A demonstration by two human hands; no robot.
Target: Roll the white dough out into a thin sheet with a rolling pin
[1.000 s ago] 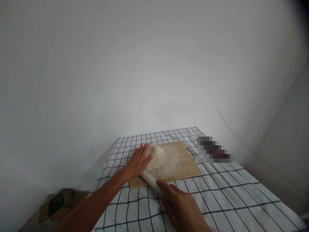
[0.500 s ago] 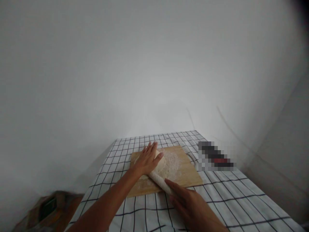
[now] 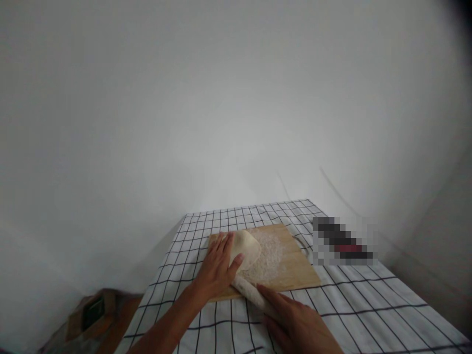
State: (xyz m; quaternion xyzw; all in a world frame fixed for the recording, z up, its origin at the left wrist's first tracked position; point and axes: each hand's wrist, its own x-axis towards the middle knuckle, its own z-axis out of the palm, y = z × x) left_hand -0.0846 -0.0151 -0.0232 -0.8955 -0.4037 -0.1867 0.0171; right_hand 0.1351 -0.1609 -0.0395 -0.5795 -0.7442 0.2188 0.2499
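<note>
A rolling pin (image 3: 252,294) dusted with flour slants across the near edge of a wooden board (image 3: 298,265). My right hand (image 3: 291,319) is closed round its near end. My left hand (image 3: 217,263) lies flat with its fingers stretched out and the thumb apart, over the left side of a flattened piece of dough (image 3: 248,250). The pin's far end disappears beneath that palm, so whether the hand presses on the pin or the dough there is hidden. Loose flour (image 3: 271,253) covers the board to the right of the dough.
The board rests on a table with a white cloth with black grid lines (image 3: 199,314). A pixelated dark and red item (image 3: 344,241) lies to the right, beside a thin curved cord (image 3: 303,243). A cardboard box (image 3: 94,312) stands low at left. Behind rises a bare wall (image 3: 236,123).
My left hand has drawn back toward me and left, uncovering more of the dough. The pin's visible part has shifted slightly nearer. The whole view has turned a little left.
</note>
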